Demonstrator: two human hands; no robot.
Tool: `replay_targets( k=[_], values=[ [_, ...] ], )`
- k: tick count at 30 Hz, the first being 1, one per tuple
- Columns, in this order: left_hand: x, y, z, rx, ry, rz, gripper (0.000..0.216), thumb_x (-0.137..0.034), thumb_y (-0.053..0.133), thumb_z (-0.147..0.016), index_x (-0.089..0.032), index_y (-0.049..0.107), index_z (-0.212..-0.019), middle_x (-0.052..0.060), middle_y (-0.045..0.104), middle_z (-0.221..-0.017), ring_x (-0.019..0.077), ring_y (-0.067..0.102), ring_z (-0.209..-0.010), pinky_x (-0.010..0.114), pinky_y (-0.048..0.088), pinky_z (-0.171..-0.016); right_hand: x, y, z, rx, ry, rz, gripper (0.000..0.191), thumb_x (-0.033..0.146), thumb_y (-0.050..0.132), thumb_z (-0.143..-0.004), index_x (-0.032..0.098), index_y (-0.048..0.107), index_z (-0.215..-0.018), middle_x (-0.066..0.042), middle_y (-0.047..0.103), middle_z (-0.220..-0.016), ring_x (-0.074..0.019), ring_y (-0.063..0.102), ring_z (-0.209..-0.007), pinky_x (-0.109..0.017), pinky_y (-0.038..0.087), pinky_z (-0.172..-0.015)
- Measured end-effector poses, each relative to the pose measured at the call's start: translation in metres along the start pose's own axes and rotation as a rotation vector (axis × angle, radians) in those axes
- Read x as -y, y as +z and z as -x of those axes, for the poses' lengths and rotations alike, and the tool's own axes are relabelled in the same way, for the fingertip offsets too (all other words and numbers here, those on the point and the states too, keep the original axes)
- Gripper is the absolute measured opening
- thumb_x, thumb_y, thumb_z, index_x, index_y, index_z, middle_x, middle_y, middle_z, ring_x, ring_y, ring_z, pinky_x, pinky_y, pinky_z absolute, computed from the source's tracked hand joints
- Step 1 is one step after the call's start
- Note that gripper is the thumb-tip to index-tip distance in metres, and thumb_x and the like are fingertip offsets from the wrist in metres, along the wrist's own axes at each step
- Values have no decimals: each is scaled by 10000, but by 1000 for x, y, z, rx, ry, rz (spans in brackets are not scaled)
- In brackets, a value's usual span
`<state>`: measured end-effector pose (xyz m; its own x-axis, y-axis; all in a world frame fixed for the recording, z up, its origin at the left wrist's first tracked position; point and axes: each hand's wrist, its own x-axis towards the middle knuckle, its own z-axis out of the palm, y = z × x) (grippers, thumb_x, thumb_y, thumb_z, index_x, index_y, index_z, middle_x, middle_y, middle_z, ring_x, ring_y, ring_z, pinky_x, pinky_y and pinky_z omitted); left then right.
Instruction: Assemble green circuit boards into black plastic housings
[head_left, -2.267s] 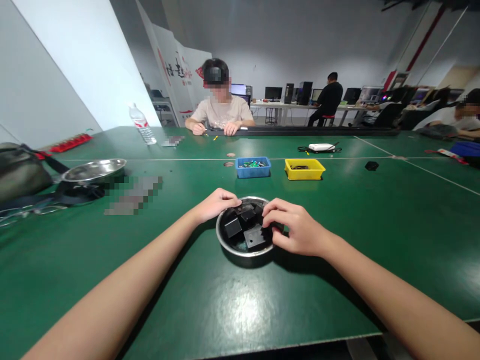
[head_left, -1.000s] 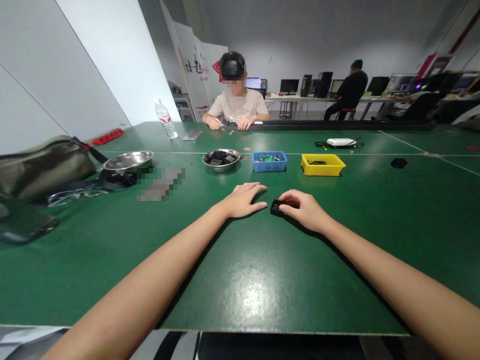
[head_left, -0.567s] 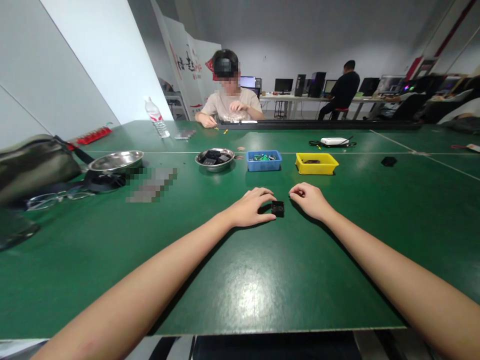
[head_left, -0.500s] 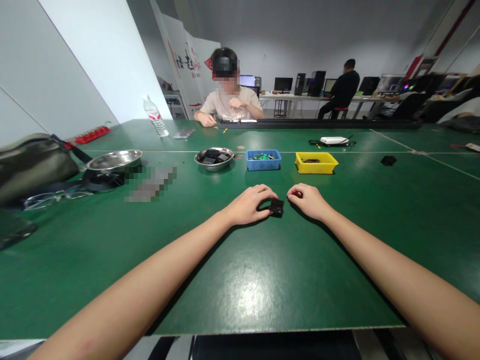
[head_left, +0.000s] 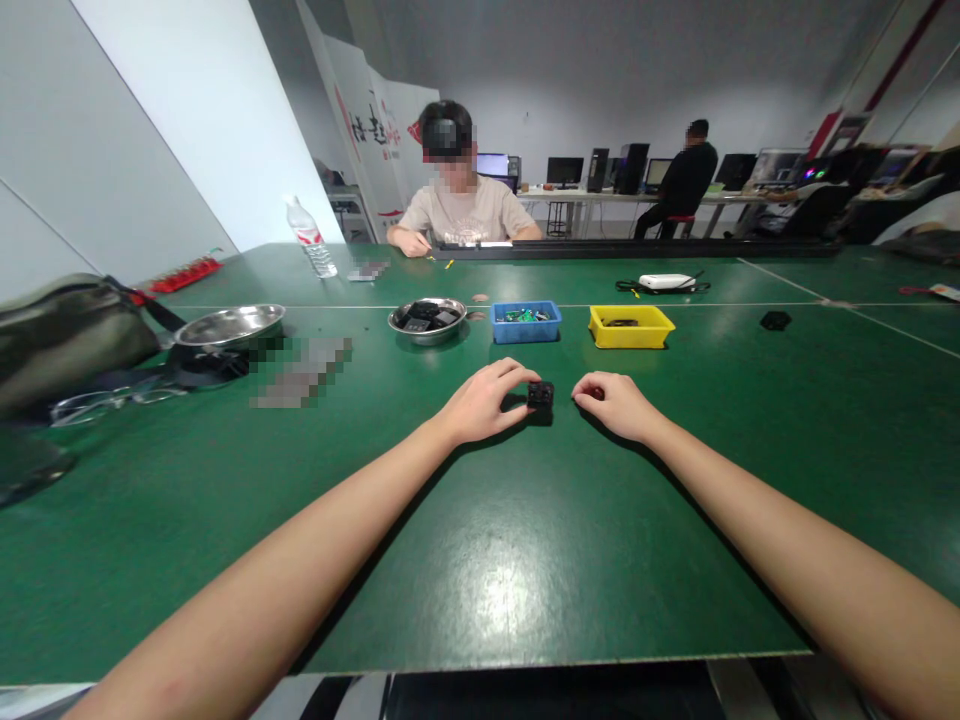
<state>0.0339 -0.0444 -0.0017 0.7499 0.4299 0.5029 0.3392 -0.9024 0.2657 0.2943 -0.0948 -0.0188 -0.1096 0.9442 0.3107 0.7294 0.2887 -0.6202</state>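
Note:
Between the thumb and fingertips of my left hand (head_left: pixel 491 400) is a small, black, box-like part (head_left: pixel 540 395), gripped by its sides just above the green table. To the right of it, a short gap away, my right hand (head_left: pixel 615 402) rests with its fingers curled in. Something small and dark shows inside that curl, too hidden to name. Beyond my hands stand a steel bowl (head_left: pixel 448 331) with black parts in it, a blue bin (head_left: pixel 526 331) with small green and metallic pieces, and a yellow bin (head_left: pixel 634 338) with dark pieces.
Farther left lie an empty-looking steel dish (head_left: pixel 229 326), glasses (head_left: pixel 120 402) and a bag (head_left: pixel 71 335). A water bottle (head_left: pixel 313 240) stands near the white pillar. At right are a white device (head_left: pixel 667 283) with a black cable and a black piece (head_left: pixel 775 320). A person (head_left: pixel 465 210) sits opposite.
My left hand has shifted slightly left and away from me, lifting and turning the black part so another face shows. My right hand has hardly moved. The person opposite has lowered a raised hand.

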Motion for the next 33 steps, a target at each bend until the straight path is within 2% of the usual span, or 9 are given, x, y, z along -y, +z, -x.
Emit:
replay_targets(
  k=[4,8,11,14,17,22,25,33],
  values=[
    [2,0,0,-5,6,-3,248,-332,649,-947,-199,602,-1151,79,675,-1101,224,672,-1018,353,548,-911,5,1,4,12,4,-110,145,295,616,-839,194,716,-809,-17,721,-753,-169,609,-697,-313,466,-721],
    [4,2,0,-3,8,-43,264,-386,673,-927,-201,566,-1081,67,669,-1032,225,658,-945,342,524,-837,26,10,16,61,-50,-302,292,405,668,-854,187,705,-1044,7,692,-776,-150,589,-661,-292,475,-667],
    [3,2,-1,9,14,-95,300,-450,686,-894,-210,537,-997,60,656,-986,227,637,-881,341,498,-787,45,18,23,51,-106,-273,411,349,747,-810,207,668,-1188,-25,730,-935,-165,634,-755,-296,502,-704],
    [0,3,-2,30,25,-140,332,-482,699,-865,-220,505,-925,59,651,-959,228,617,-837,343,471,-756,55,23,26,17,-152,-236,404,270,769,-785,213,658,-1169,-63,739,-1085,-193,678,-897,-317,524,-786],
    [-2,3,-2,49,31,-170,338,-494,696,-866,-224,496,-900,64,660,-972,226,619,-839,345,454,-767,56,22,26,54,-160,-261,379,260,751,-803,219,645,-1165,-54,742,-1082,-193,692,-898,-320,537,-799],
    [-3,3,-1,3,19,-152,348,-503,668,-898,-211,543,-1041,65,666,-1021,229,648,-908,347,465,-817,52,20,26,48,-166,-269,371,301,694,-860,216,642,-1217,-54,746,-1045,-194,687,-866,-319,536,-785],
    [-3,1,-1,2,69,-137,372,-531,611,-955,-204,559,-1125,80,672,-1063,239,662,-975,353,482,-856,50,20,25,48,-180,-256,371,309,681,-872,202,645,-1226,-58,744,-1025,-194,679,-851,-320,527,-789],
    [-1,1,0,-11,50,-143,308,-468,614,-954,-205,564,-1106,90,672,-1056,249,661,-986,358,491,-860,45,21,23,47,-122,-237,402,244,657,-848,222,606,-1246,-12,719,-932,-149,632,-701,-299,512,-724]
  ],
)
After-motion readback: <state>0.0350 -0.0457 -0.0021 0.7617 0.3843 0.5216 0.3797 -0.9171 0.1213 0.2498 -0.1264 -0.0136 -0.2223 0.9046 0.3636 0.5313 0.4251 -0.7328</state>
